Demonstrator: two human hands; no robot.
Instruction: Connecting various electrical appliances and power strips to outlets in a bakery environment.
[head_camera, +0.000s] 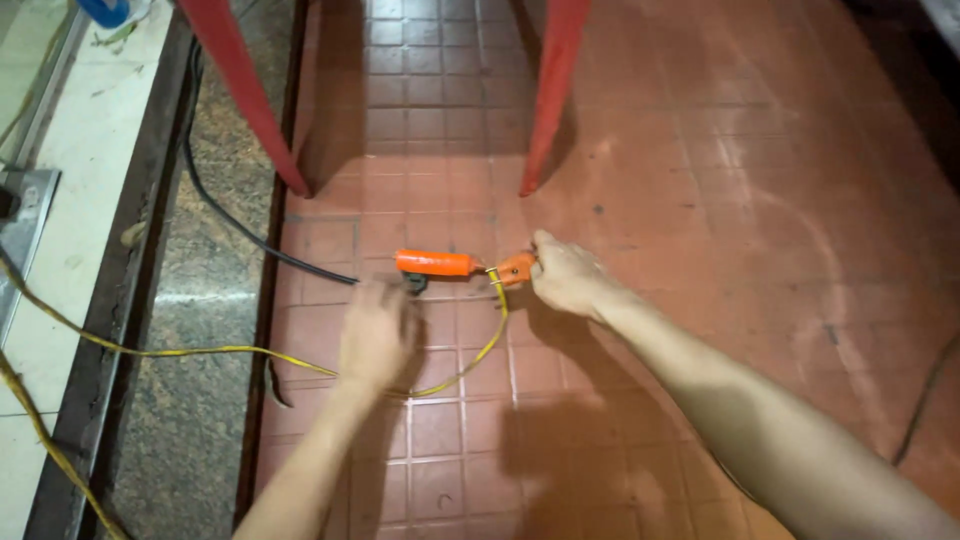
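An orange cylindrical handle (436, 262) lies on the red tiled floor, with a small black part under its left end. A yellow cable (200, 351) runs from the left, loops under my left hand (375, 333) and rises to a small orange piece (515, 268). My right hand (565, 275) pinches that orange piece just right of the handle. My left hand hovers blurred just below the handle, fingers apart, holding nothing that I can see.
Two red legs (545, 100) of a stand rise at the top. A black cable (240, 225) curves from the upper left toward the handle. A granite strip (200, 300) and white tiles (90, 150) border the left side.
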